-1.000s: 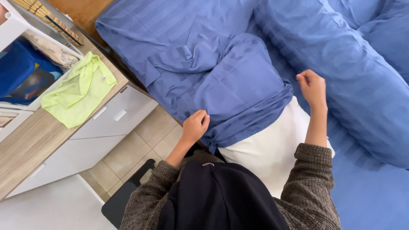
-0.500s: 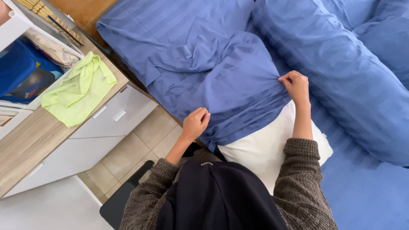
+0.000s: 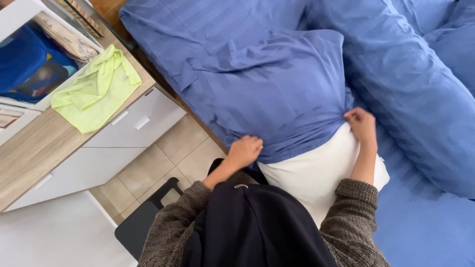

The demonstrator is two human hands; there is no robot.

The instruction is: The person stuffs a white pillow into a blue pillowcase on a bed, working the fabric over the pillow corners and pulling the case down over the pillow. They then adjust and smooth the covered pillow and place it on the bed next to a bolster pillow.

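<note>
blue pillowcase (image 3: 277, 94) half on a white pillow (image 3: 316, 173), lying on the bed (image 3: 425, 227)
left hand (image 3: 245, 151) and right hand (image 3: 361, 126) each pinch its open edge; pulling one side harder could bunch the cloth and jam it.

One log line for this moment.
left hand: grips pillowcase hem | right hand: grips hem | white pillow: partly covered | green cloth: on dresser

sleeves: brown-grey ribbed knit, cuffs rolled at the forearm | torso: black garment with small metal zip pull at the collar | left hand (image 3: 244, 151), right hand (image 3: 361, 126): bare
</note>
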